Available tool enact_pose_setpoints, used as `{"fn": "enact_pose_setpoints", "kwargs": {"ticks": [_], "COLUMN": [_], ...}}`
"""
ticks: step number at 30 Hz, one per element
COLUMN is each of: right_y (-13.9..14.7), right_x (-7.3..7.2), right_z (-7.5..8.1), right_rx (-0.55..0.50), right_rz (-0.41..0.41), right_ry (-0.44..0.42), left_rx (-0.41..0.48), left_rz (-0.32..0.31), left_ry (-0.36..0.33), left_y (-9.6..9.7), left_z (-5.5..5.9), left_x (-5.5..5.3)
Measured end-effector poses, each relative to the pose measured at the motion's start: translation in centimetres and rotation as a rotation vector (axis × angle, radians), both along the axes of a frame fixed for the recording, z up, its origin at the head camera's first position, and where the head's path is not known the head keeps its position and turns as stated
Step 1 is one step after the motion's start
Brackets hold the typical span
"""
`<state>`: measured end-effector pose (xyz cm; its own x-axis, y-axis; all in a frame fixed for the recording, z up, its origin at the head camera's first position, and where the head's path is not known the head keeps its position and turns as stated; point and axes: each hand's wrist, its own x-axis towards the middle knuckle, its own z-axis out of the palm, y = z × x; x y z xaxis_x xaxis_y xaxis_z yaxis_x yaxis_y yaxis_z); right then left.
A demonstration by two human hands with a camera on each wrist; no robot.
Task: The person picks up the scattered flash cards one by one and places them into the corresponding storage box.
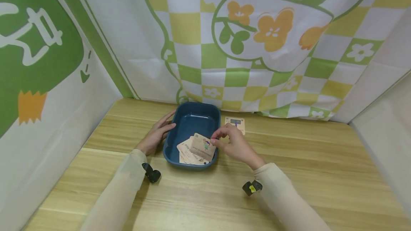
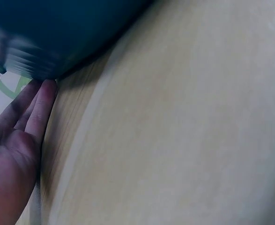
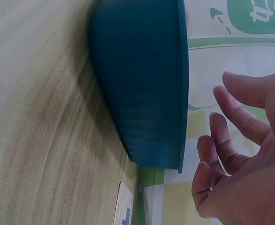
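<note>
My left hand (image 1: 155, 136) rests at the left side of a dark blue tray (image 1: 172, 144). Its straight fingers (image 2: 44, 101) touch the tray's outer wall low down, and the thumb lies by the rim. Inside the tray's near end, several printed cards (image 1: 187, 152) lie overlapping. A card with a small coloured figure (image 1: 203, 149) is uppermost. Over the tray's right rim hovers my right hand (image 1: 236, 145), thumb and index tips close together at that card's upper right corner. The right wrist view shows this hand with nothing visible between its bent fingers.
Another card (image 1: 240, 128) lies on the wooden table (image 1: 314, 174) right of the tray, partly behind the right hand. A checked, flowered cloth (image 1: 237, 77) hangs along the table's back edge. A printed white and green wall covering (image 1: 64, 81) stands at the left.
</note>
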<state>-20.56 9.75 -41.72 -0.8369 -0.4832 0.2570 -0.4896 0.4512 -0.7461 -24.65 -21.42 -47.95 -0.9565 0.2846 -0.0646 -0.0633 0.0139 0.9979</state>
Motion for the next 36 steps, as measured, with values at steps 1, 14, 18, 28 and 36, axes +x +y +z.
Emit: {"fn": "enact_pose_setpoints", "kwargs": {"ticks": [1,14,18,28,36], "right_y": [0.0,0.6,1.1,3.2,5.2], "right_x": [0.0,0.1,0.0,-0.9,-2.7], "right_z": [0.0,0.2,0.2,-0.1,-1.6], "right_rx": [0.002,0.001,0.004,-0.015,0.071], "right_rz": [0.003,-0.013,-0.024,-0.050,-0.172], "right_ry": [0.001,-0.017,-0.012,-0.016,-0.043], "left_rx": [0.002,-0.008,-0.002,0.006,-0.002], "left_rz": [-0.001,0.000,-0.001,-0.003,-0.002], "left_ry": [0.001,0.017,0.016,0.014,0.015], "left_y": [0.0,-0.1,-0.1,-0.1,-0.1], "left_z": [0.0,-0.1,-0.1,-0.1,-0.1], "left_x": [0.0,0.0,0.0,-0.1,-0.1]}}
